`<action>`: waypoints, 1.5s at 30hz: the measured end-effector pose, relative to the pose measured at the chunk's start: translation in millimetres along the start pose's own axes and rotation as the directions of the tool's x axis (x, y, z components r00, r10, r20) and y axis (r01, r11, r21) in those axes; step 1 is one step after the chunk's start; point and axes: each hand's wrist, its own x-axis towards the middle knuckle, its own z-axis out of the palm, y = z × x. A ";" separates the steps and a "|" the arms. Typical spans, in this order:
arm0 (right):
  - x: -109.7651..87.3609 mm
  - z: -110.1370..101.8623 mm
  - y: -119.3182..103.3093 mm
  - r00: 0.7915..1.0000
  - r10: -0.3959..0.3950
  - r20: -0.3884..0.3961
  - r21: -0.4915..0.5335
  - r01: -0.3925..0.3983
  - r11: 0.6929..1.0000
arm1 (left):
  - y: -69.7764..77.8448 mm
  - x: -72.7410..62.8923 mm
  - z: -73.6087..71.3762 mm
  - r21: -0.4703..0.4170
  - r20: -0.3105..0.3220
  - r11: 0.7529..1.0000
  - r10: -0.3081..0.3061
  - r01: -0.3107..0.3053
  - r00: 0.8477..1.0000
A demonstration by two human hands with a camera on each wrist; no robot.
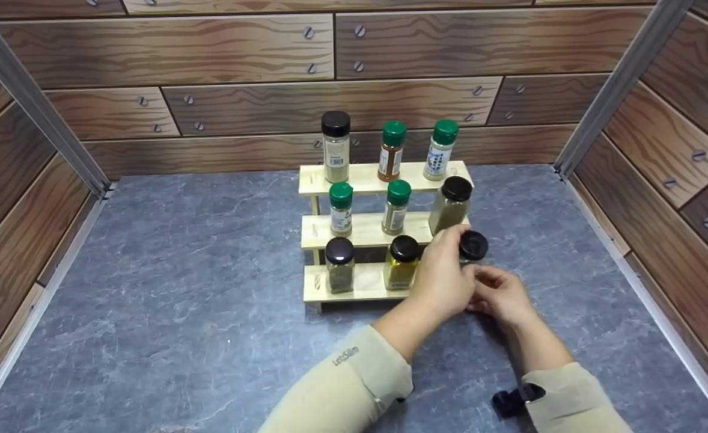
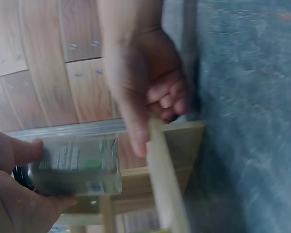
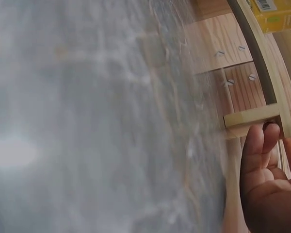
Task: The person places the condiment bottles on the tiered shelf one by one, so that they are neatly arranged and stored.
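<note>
A three-tier wooden spice rack (image 1: 363, 282) stands on the table, with jars on its steps. My left hand (image 1: 444, 279) is at the right end of the lowest step, gripping a spice jar (image 2: 77, 162) with a black lid between thumb and fingers. In the left wrist view this jar is close over the wooden step (image 2: 162, 179). My right hand (image 1: 507, 297) pinches the right end of that same step. Its fingertips (image 3: 254, 138) lie under the board's end in the right wrist view. Left of my left hand stands a black-lidded jar with yellow contents (image 1: 402, 264).
Another black-lidded jar (image 1: 340, 267) stands at the lowest step's left. Green-capped jars (image 1: 341, 210) and a taller black-lidded jar (image 1: 450, 207) occupy the middle step. The top step bears several more, including a red-brown one (image 1: 391, 153). Wood-patterned walls (image 1: 258, 108) enclose the grey table (image 1: 180, 288).
</note>
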 end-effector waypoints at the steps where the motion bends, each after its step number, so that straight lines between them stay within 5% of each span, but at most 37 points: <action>1: 0.2 -0.3 0.2 1.000 0.000 0.011 0.000 0.000 1.000 | -2.2 -0.3 2.7 0.012 -0.004 1.000 -0.010 0.010 1.000; 13: 1.5 -3.4 0.0 0.998 0.006 0.068 0.010 -0.007 1.000 | -15.1 -0.7 17.0 0.034 0.021 0.998 -0.060 0.060 0.998; 29: 4.1 -7.4 -4.4 0.996 0.019 0.088 -0.058 -0.014 0.998 | -21.7 -5.6 28.0 0.011 -0.085 0.999 -0.034 0.035 0.996; 36: 5.0 -8.8 -3.1 0.993 0.052 0.110 -0.099 -0.041 0.994 | -21.2 -11.1 26.0 0.014 -0.058 0.998 -0.060 0.060 0.997; 41: 1.3 -14.6 -4.2 0.992 0.060 0.114 -0.113 -0.047 0.992 | 0.4 -34.4 5.7 -0.015 -0.087 0.998 0.058 -0.059 0.995; 45: -3.3 -20.5 -9.5 0.999 0.000 0.049 -0.166 0.008 0.986 | 6.5 -57.4 -34.0 -0.085 -0.192 0.959 0.249 -0.269 0.949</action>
